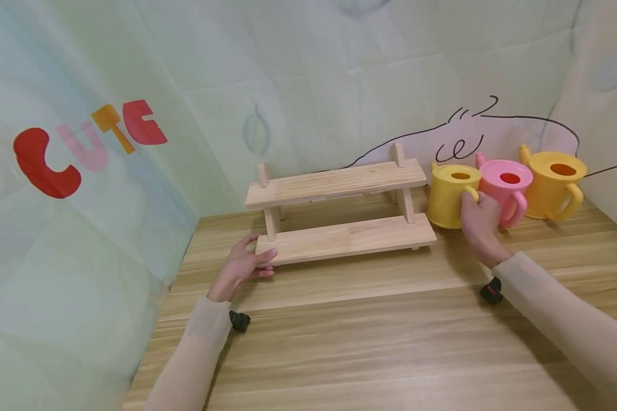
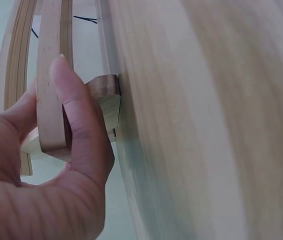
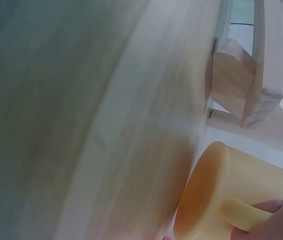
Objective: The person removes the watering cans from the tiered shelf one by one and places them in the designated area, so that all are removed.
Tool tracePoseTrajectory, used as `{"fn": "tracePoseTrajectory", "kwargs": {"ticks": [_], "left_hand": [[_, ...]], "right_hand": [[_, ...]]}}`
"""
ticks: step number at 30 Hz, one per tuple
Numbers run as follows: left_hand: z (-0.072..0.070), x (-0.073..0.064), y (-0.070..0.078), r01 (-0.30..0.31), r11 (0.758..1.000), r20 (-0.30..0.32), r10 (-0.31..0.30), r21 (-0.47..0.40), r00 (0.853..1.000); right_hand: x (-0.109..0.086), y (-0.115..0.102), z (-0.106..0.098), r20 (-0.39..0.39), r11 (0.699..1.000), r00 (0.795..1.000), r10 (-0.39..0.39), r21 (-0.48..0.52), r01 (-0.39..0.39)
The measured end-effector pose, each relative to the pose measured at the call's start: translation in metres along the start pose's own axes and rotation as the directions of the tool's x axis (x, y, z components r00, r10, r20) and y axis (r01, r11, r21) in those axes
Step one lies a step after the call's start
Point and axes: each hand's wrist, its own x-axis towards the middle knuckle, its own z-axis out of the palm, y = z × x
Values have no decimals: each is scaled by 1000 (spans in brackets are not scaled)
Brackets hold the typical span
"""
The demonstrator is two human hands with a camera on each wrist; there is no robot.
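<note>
A two-tier wooden shelf (image 1: 339, 240) stands against the back curtain in the head view. My left hand (image 1: 241, 262) grips the left end of its lower board, and the left wrist view shows the board's end (image 2: 54, 110) between thumb and fingers. With my right hand (image 1: 480, 222) I hold the handle of the leftmost yellow toy watering can (image 1: 444, 200), just right of the shelf. The right wrist view shows this can's underside (image 3: 201, 195) and its handle (image 3: 246, 215); my fingers are partly cut off there.
Beside the held can stand a pink watering can (image 1: 504, 171) and a larger yellow one (image 1: 550, 182). All are on a wood-grain table (image 1: 360, 342). A printed curtain (image 1: 308, 97) closes off the back and left sides.
</note>
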Motion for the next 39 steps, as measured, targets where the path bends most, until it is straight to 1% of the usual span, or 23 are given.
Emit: {"fn": "tracePoseTrajectory", "kwargs": {"ticks": [6, 10, 15, 24, 32, 39], "left_hand": [[0, 0, -1, 1, 1000, 3, -1, 0, 1000], [0, -2, -1, -9, 1000, 3, 9, 3, 1000], [0, -2, -1, -12, 1000, 1, 12, 2, 1000], [0, -1, -1, -5, 1000, -1, 5, -1, 1000], [0, 1, -1, -8, 1000, 3, 8, -8, 1000], [1, -1, 0, -2, 1000, 4, 2, -10, 1000]], "right_hand": [[-1, 0, 0, 22, 1000, 1000, -7, 11, 7], [-2, 0, 0, 37, 1000, 999, 19, 22, -20], [-3, 3, -1, 78, 998, 995, 55, 29, -58], [-5, 6, -3, 104, 996, 991, 84, 11, -86], [-7, 6, -5, 115, 996, 990, 85, -14, -84], [-9, 6, -6, 126, 994, 986, 105, -51, -99]]}}
